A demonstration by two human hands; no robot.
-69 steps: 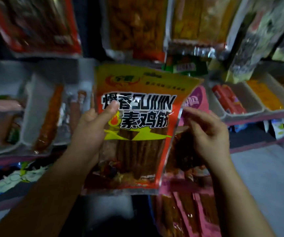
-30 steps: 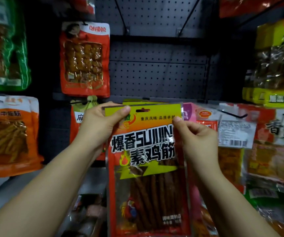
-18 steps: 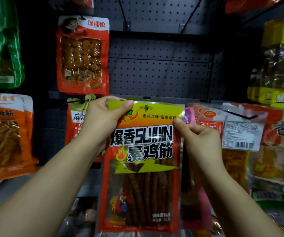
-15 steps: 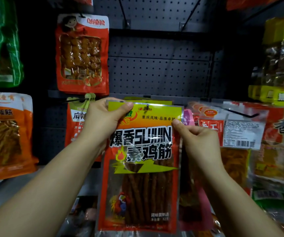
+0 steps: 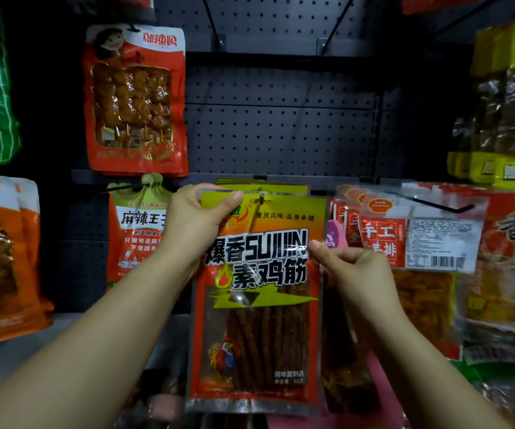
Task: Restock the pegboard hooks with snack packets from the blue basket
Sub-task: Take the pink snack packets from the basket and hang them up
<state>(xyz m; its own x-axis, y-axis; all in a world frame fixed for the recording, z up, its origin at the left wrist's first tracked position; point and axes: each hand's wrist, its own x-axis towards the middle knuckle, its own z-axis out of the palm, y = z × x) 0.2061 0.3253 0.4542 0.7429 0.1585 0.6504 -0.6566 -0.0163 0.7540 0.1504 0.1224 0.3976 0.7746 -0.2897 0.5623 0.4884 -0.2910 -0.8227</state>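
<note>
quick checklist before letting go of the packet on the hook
1. Hook tip through the hang hole of the held packet: ok, tip shows in front.
2. Left hand grips the top corner: ok.
3. Right hand pinches the right edge: ok.
4. Packet hangs upright, front out: ok.
5. Same kind behind: ok, a matching yellow header.
6. Pushed fully back on the hook: cannot tell.
</note>
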